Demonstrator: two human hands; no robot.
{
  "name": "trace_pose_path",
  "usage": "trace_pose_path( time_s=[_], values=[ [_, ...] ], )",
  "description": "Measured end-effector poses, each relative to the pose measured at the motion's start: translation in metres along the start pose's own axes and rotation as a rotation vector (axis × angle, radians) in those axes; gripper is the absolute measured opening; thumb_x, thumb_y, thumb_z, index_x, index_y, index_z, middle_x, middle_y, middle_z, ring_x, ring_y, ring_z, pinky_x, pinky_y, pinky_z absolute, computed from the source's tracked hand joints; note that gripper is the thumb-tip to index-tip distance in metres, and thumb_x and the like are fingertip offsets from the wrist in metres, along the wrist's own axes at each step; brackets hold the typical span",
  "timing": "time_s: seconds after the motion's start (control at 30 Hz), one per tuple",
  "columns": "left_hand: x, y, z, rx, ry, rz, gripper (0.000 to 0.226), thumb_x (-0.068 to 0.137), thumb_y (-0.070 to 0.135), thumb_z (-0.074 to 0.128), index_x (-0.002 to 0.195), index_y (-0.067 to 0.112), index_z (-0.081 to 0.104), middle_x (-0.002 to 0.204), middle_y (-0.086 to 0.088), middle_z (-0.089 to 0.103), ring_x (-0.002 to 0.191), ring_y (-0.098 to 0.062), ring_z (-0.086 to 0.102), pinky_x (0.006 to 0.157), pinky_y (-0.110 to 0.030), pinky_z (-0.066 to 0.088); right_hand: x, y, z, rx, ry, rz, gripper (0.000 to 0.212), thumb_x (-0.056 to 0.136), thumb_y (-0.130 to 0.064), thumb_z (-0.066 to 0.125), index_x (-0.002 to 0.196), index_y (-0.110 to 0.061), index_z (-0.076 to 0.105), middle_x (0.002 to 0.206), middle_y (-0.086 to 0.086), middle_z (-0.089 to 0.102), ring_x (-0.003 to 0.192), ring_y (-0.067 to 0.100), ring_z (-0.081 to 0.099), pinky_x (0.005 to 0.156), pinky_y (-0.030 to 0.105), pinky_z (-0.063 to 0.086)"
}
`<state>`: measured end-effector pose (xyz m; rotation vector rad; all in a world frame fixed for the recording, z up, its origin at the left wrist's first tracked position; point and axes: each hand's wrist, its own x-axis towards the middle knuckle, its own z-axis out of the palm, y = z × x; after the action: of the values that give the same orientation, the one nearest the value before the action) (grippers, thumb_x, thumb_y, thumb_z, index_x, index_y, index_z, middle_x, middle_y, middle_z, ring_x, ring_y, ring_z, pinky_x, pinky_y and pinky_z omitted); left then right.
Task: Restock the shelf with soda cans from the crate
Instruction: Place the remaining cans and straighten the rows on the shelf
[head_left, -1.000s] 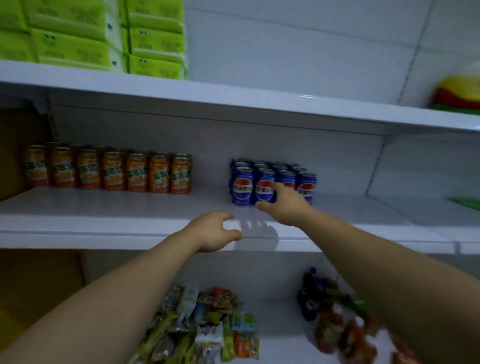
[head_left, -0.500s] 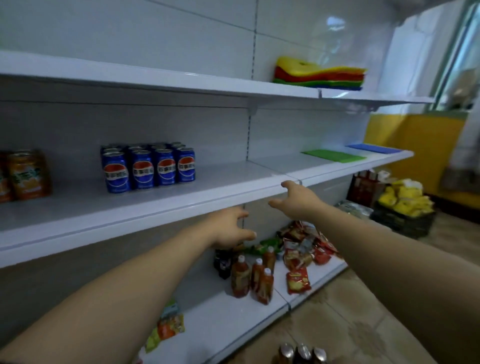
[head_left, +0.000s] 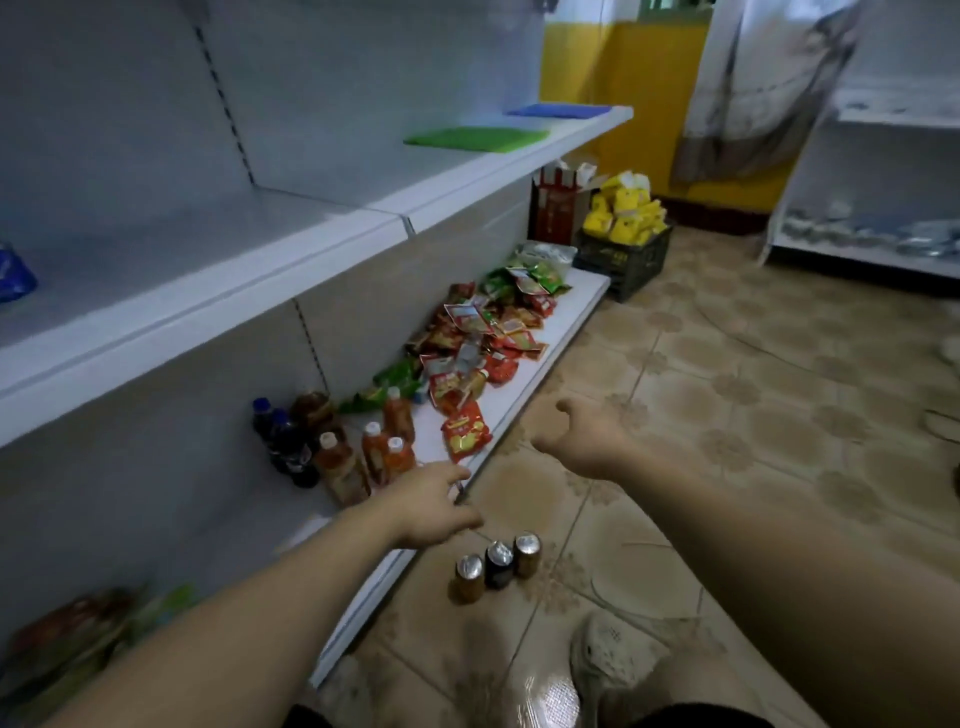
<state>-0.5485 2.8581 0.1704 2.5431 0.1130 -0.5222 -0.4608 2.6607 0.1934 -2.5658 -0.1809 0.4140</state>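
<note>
Three soda cans (head_left: 498, 565) stand upright in a row on the tiled floor beside the bottom shelf's edge: two brown ones and a dark one between them. My left hand (head_left: 434, 503) hovers just above and left of them, fingers loosely extended, holding nothing. My right hand (head_left: 582, 434) is further out over the floor, fingers loosely curled and empty. The white middle shelf (head_left: 218, 291) runs along the left; a blue can (head_left: 13, 273) shows at its far left edge. A black crate (head_left: 626, 254) filled with yellow packs sits by the shelf's far end.
Small bottles (head_left: 358, 452) and a heap of snack packets (head_left: 478, 343) lie on the bottom shelf. Green (head_left: 475, 137) and blue mats lie on the far shelf. My shoe (head_left: 613, 654) is on the floor near the cans. Another white shelf (head_left: 883, 171) stands at right.
My view has swung right and down, away from the stocked cans toward the floor. Both hands came off the middle shelf and dropped toward the cans on the floor.
</note>
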Motion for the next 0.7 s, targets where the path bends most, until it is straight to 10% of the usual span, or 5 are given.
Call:
trace_pose_path(
  time_s=[0.43, 0.7],
  values=[
    [0.205, -0.111, 0.141, -0.123, -0.303, -0.169, 0.072, 0.080, 0.042, 0.071, 0.141, 0.018, 0.042, 0.145, -0.003, 0.043, 0.128, -0.020, 0.044, 0.098, -0.026, 0.036, 0.161, 0.138, 0.175, -0.161, -0.371, 0.217, 0.077, 0.088, -0.049, 0.061, 0.148, -0.013, 0.029, 0.143, 0.015, 0.046, 0.127, 0.031, 0.047, 0.100, 0.033, 0.040],
    [0.296, -0.191, 0.240, -0.043, -0.295, -0.183, 0.088, 0.063, 0.061, 0.066, 0.139, 0.022, 0.044, 0.145, 0.001, 0.042, 0.134, -0.021, 0.039, 0.108, -0.042, 0.036, 0.229, 0.184, 0.313, -0.373, -0.507, -0.042, 0.070, 0.086, -0.041, 0.062, 0.144, -0.018, 0.029, 0.146, 0.010, 0.038, 0.137, 0.030, 0.030, 0.108, 0.038, 0.032]
  ],
)
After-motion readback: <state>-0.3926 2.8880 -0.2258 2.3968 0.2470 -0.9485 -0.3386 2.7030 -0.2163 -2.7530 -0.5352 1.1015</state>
